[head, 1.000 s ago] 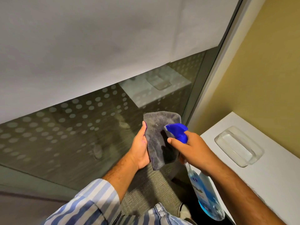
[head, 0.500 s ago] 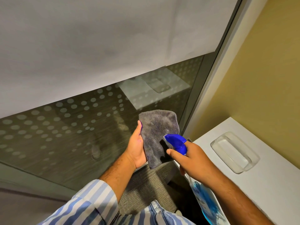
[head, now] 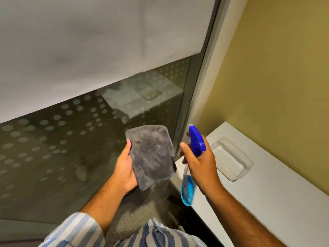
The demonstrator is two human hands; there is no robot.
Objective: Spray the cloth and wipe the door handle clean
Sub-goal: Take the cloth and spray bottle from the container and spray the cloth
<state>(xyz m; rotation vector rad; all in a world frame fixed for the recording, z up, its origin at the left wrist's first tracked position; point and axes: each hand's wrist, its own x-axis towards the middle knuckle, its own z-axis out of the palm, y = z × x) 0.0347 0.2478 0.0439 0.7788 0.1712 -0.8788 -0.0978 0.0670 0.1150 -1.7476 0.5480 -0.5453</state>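
Note:
My left hand [head: 125, 169] holds a grey microfibre cloth [head: 151, 155] upright by its left edge, the face of the cloth turned toward me. To its right, my right hand [head: 202, 165] grips a clear spray bottle [head: 191, 168] with a blue trigger head and blue liquid. The nozzle points up and away, a short gap from the cloth's right edge. No door handle shows in this view.
A glass panel [head: 53, 148] with a frosted upper band and dot pattern stands straight ahead. Its metal frame [head: 199, 82] runs up on the right. A white counter [head: 267, 189] with a clear plastic dish [head: 231, 158] lies at right, under a yellow wall [head: 276, 68].
The spray bottle has moved right, off the cloth, and its nozzle has swung upward. The left hand still holds the cloth, now more fully spread and uncovered.

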